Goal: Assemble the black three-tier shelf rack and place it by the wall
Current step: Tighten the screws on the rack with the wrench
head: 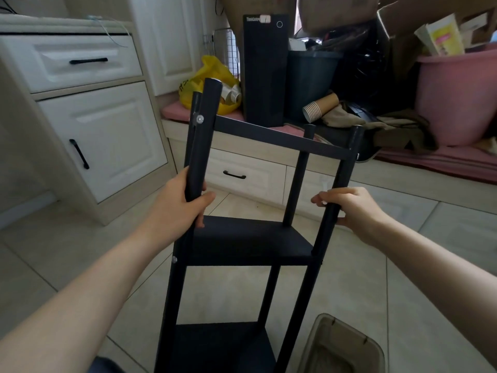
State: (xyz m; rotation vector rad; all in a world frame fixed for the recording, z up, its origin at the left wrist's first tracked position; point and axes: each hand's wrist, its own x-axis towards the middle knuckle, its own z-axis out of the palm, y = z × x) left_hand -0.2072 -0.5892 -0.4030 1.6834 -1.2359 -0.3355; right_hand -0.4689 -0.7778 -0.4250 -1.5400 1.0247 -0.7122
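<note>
The black rack (pixel 247 238) is standing on the tile floor (pixel 80 251) right in front of the person, out in the room & not by a wall yet. The L hand (pixel 174 208) is wrapping its fingers & thumb round the left near pole (pixel 204 135), just above the middle shelf (pixel 242 232). The R hand (pixel 352 208) is curling its fingers round the right near pole (pixel 347 168) at abt the same height. Both hands are gripping poles.

The low shelf (pixel 223 345) is sitting in place too. The top one is showing only as a thin black bar (pixel 282 138), so I can't tell if a full board is there. One silver screw (pixel 199 119) is shining near the top of the left pole. Another is showing lower down on the left leg.

I think the person is getting ready to test or lift the rack. To do it well:
- Be pulling up w/ both hands the same, so the rack is not tipping.
- Be giving it a small wiggle first. If a pole is wobbling, that screw probably needs more turns.
- Be watching the tan bin (pixel 347 345) near right, just beside the right legs, so nothing is bumping it.
- Be steering away from the white cabinet (pixel 102 135) far left & the cluttered bench (pixel 255 162) far ahead.
</note>
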